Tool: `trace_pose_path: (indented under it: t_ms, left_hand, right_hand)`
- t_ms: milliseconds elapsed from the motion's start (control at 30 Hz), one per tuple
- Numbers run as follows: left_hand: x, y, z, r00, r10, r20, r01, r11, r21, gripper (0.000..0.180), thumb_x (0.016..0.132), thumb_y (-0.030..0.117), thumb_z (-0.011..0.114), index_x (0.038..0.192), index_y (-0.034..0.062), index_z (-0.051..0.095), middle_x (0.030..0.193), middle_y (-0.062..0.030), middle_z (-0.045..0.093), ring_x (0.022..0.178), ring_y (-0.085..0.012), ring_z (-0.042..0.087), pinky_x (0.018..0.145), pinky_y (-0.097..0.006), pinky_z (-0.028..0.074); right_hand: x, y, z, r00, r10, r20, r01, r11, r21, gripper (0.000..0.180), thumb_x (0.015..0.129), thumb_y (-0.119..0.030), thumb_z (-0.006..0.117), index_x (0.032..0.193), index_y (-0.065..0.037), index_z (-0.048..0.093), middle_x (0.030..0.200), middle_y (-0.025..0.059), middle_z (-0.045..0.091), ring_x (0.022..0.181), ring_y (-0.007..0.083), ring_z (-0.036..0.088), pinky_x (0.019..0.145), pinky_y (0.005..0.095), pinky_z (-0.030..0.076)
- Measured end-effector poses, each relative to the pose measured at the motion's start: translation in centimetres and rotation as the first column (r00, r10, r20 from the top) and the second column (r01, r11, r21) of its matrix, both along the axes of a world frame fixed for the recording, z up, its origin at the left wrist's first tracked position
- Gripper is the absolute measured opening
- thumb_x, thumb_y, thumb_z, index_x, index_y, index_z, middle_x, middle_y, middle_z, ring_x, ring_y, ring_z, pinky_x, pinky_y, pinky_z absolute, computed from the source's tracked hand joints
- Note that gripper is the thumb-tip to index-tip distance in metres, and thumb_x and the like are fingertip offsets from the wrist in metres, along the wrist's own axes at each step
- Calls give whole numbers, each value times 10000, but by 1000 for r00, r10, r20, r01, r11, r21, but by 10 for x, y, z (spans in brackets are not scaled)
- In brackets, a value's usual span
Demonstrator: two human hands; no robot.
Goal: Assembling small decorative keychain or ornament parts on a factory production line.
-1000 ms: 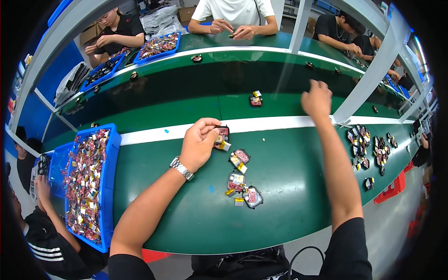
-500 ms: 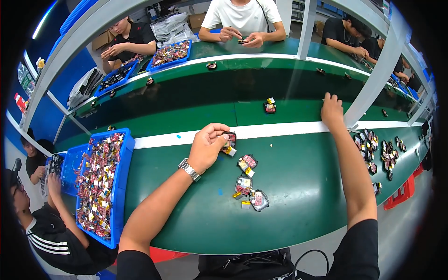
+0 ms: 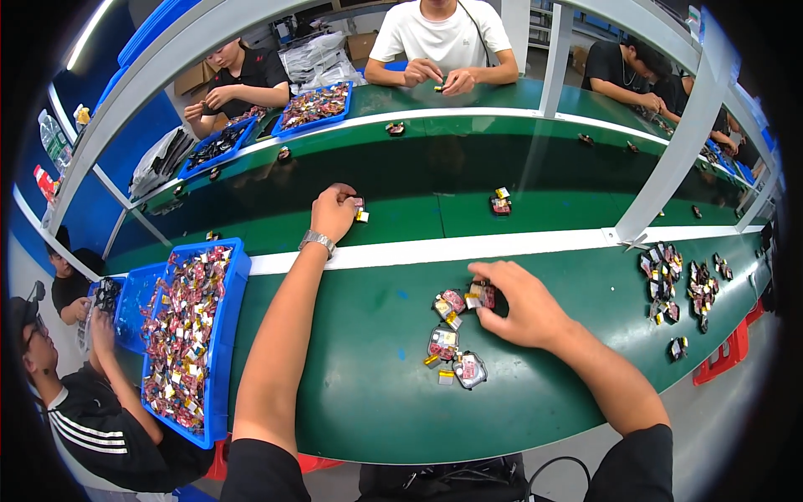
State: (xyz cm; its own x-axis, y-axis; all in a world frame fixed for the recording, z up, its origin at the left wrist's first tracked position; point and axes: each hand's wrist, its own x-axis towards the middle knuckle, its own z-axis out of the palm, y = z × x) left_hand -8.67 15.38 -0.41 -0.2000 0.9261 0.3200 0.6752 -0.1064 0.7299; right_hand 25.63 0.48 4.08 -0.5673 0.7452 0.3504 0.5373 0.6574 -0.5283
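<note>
My left hand [image 3: 334, 214], with a metal watch on its wrist, reaches over the green belt. Its curled fingers grip the edge of a small black-cased circuit-board unit [image 3: 360, 206] with a white-and-yellow battery piece. Over the near table, the thumb and fingers of my right hand [image 3: 529, 308] close around another circuit-board unit [image 3: 479, 294]; part of it is hidden by the hand. Just left of that lies a unit with a red board [image 3: 452, 302]. Below it are an open-cased unit [image 3: 442, 343] and a clear-grey cased unit [image 3: 470, 370], with small yellow-and-silver batteries beside them.
A blue bin [image 3: 237, 335] heaped with boards stands at the left. Clusters of units [image 3: 661, 272] lie at the right. One unit [image 3: 500, 203] rests on the belt. A white rail [image 3: 452, 247] and slanting post [image 3: 669, 159] frame the table. Several people work around it.
My left hand has moved forward and left from the near table to the belt with its unit. My right hand has come back from the belt to the table, where a unit now shows under its fingers.
</note>
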Motion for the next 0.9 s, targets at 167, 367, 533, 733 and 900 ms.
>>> trace_pose_path:
  t_ms: [167,367,533,733,900]
  left_hand:
    - [-1,4,-7,983,-25,-184,36,998,57,135,807,92,637,893,22,713,878,-156,662,842,-309,651,798,-412,521]
    - [-7,-10,-6,989,51,-141,-10,962,273,162,819,57,638,972,49,689,935,-130,659,790,-277,643,757,-395,521]
    - [33,-56,28,999,-36,-4,35,936,350,125,837,-18,598,940,20,659,910,-82,646,691,-166,581,666,-295,485]
    - [82,-119,23,934,-339,118,310,927,210,99,857,0,584,911,21,664,824,-55,627,642,-104,531,584,-256,435]
    - [90,-137,18,892,-393,222,393,918,46,112,893,22,582,969,17,664,838,-27,653,623,-42,496,580,-208,434]
  right_hand:
    - [4,-16,8,997,11,75,-9,999,-35,540,770,-116,657,1278,-9,509,1001,151,594,914,319,557,848,421,467]
    - [2,-32,18,972,172,160,-147,976,-159,597,777,-133,689,1332,-31,492,1012,135,610,938,316,551,859,399,473]
    - [24,36,13,975,-213,70,223,955,-195,635,768,-274,759,1293,-5,524,1079,157,602,991,331,573,885,411,484]
    - [15,126,-27,658,-739,148,732,673,104,590,765,-259,767,1166,102,530,1117,267,568,1004,414,581,902,451,481]
    - [4,139,-28,736,-674,65,672,739,55,524,760,-170,721,1180,76,526,1094,218,620,1004,371,609,883,449,489]
